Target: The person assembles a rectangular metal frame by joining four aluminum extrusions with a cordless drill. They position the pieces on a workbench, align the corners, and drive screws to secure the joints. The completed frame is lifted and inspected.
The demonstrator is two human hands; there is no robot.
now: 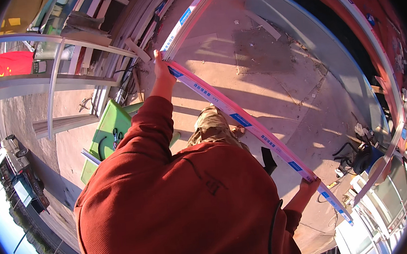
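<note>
A long frame bar (242, 120), wrapped in pink, white and blue printed film, slants across my front from upper left to lower right. At its upper left end my left hand (161, 68) grips it, fingers wrapped around the edge. There it meets a second film-covered bar (188, 18) that runs away toward the top, forming a corner. My right hand (310, 185) is closed on the long bar near its lower right end. Whether the two bars are joined is hidden by my left hand.
A green table (110, 128) with scissors (117, 138) stands to my left, near a metal rack (55, 87). Stacked profiles (130, 24) lie beyond. To the right are a curved-looking strip (384, 60), tangled black hoses (361, 158) and white frames (391, 192). Vehicles (18, 167) stand outside.
</note>
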